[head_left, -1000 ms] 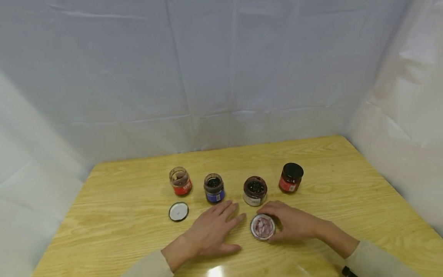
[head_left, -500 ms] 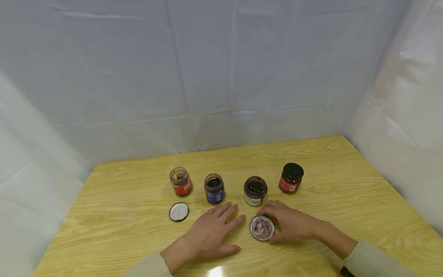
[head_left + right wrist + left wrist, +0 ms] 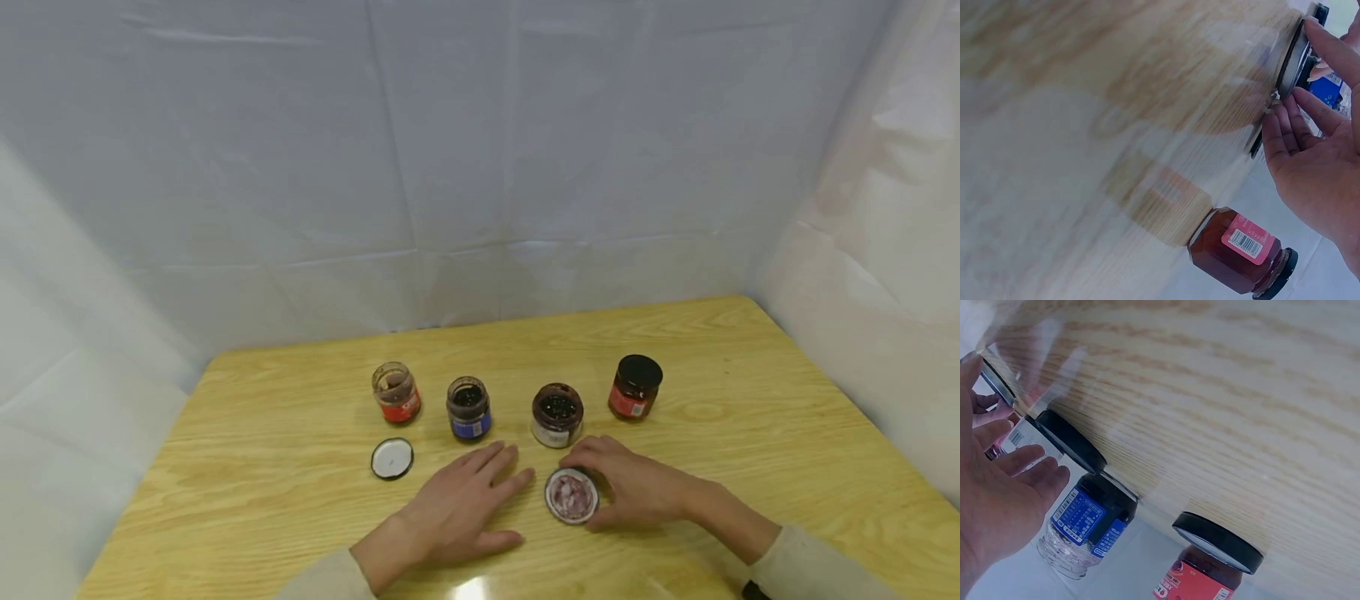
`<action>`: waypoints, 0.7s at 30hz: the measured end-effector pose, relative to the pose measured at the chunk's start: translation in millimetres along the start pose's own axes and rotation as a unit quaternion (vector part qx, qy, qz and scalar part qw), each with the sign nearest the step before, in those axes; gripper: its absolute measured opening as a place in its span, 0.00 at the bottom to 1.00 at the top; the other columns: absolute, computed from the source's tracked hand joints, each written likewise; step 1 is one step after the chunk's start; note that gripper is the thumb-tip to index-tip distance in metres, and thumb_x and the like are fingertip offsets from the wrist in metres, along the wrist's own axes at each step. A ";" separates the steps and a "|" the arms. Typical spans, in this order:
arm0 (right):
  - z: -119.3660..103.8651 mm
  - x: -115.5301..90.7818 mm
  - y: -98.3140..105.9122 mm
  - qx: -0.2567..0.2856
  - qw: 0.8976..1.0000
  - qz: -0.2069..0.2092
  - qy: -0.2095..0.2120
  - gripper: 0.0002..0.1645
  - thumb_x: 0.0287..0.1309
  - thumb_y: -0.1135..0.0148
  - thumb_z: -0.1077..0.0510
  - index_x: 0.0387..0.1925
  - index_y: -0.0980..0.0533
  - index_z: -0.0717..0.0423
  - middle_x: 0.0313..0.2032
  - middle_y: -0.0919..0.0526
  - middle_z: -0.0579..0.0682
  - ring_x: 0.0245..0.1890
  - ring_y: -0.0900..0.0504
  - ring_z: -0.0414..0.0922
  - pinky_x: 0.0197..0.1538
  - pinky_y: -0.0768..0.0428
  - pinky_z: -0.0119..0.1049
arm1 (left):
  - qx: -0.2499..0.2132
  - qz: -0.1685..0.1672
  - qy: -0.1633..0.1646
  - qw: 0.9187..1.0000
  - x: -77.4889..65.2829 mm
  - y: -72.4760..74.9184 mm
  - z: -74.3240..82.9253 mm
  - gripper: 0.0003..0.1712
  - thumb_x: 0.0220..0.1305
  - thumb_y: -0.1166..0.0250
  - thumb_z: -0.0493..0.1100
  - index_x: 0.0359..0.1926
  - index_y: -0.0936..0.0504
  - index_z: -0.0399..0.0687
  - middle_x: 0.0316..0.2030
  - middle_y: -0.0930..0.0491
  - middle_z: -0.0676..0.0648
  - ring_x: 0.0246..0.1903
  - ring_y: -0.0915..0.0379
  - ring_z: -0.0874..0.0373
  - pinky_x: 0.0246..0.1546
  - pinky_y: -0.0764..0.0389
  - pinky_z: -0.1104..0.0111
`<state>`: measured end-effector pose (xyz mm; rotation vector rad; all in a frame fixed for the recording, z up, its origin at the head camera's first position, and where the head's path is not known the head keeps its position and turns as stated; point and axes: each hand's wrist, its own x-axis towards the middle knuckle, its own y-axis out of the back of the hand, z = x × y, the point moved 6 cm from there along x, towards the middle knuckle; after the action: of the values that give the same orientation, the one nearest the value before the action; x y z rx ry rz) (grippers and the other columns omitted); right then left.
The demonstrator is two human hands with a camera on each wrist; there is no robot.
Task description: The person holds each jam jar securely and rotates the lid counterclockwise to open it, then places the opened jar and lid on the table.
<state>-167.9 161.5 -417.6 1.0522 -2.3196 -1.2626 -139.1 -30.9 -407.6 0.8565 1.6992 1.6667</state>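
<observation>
My right hand (image 3: 630,487) pinches a jar lid (image 3: 572,496) at its right edge, thumb near and fingers far. This lid lies inside up, with a pinkish smear across it. In the right wrist view, thumb and fingertips meet the lid's rim (image 3: 1294,59). My left hand (image 3: 461,504) rests palm down with fingers spread, left of that lid. Another black-rimmed lid (image 3: 1072,440) shows beside the left fingers in the left wrist view; the hand hides it from the head view. Behind the hands stand open jars, one with a blue label (image 3: 469,410) and one with a pale label (image 3: 557,417).
At the left stands an open red-labelled jar (image 3: 397,393), a white-lined lid (image 3: 392,458) lying in front of it. A dark-red jar (image 3: 634,388) with its black lid on stands at the right. White sheeting (image 3: 465,167) borders the wooden table (image 3: 262,483).
The head view has shifted slightly, so everything sits a little further right in it. Both hands keep their places, and the right still holds the lid.
</observation>
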 end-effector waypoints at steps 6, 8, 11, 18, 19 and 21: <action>1.2 -1.0 -0.3 0.004 1.000 -0.009 0.002 0.41 0.49 0.29 0.40 0.63 0.32 0.46 0.57 0.33 0.40 0.58 0.35 0.42 0.58 0.31 0.47 | -0.004 0.003 -0.001 1.000 -0.5 1.4 -0.5 0.41 0.65 0.53 0.70 0.71 0.39 0.54 0.69 0.41 0.40 0.67 0.47 0.46 0.63 0.40 0.55; 2.2 -1.4 -0.2 0.007 1.000 -0.014 -0.001 0.42 0.50 0.32 0.36 0.64 0.33 0.46 0.58 0.33 0.40 0.59 0.36 0.42 0.58 0.31 0.48 | -0.002 0.005 -0.002 1.000 -0.7 1.6 -0.4 0.41 0.65 0.53 0.70 0.71 0.39 0.54 0.69 0.42 0.40 0.67 0.47 0.46 0.63 0.40 0.55; 3.1 -2.9 0.6 0.011 1.000 -0.020 -0.006 0.43 0.53 0.36 0.33 0.66 0.35 0.47 0.61 0.34 0.41 0.61 0.37 0.43 0.59 0.32 0.49 | 0.002 0.009 -0.004 1.000 -0.6 1.7 -0.4 0.41 0.65 0.53 0.70 0.71 0.39 0.54 0.69 0.42 0.40 0.67 0.47 0.45 0.62 0.39 0.55; 0.8 -11.5 6.1 -0.006 1.000 -0.018 0.006 0.42 0.58 0.42 0.33 0.67 0.36 0.49 0.63 0.34 0.43 0.63 0.37 0.45 0.60 0.33 0.50 | 0.011 0.027 -0.005 1.000 -0.1 6.9 0.6 0.40 0.66 0.53 0.69 0.71 0.38 0.53 0.69 0.41 0.41 0.67 0.46 0.45 0.62 0.38 0.55; 0.3 -13.2 7.4 -0.010 1.000 -0.015 0.007 0.41 0.58 0.42 0.33 0.67 0.35 0.47 0.63 0.34 0.42 0.63 0.37 0.45 0.60 0.33 0.50 | 0.013 0.030 -0.005 0.999 0.1 7.8 0.9 0.40 0.66 0.53 0.69 0.71 0.38 0.53 0.69 0.41 0.41 0.67 0.46 0.46 0.62 0.38 0.55; -1.2 -16.4 10.8 -0.021 1.000 -0.005 0.010 0.40 0.58 0.42 0.33 0.67 0.35 0.46 0.63 0.34 0.42 0.63 0.37 0.45 0.60 0.33 0.50 | 0.019 0.038 -0.005 0.999 0.6 10.3 1.5 0.40 0.66 0.53 0.69 0.71 0.38 0.53 0.68 0.41 0.41 0.67 0.46 0.46 0.62 0.38 0.55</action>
<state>-160.9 176.4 -406.7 1.0596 -2.2652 -1.2921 -137.9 -29.5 -397.4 0.9559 1.7157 1.6819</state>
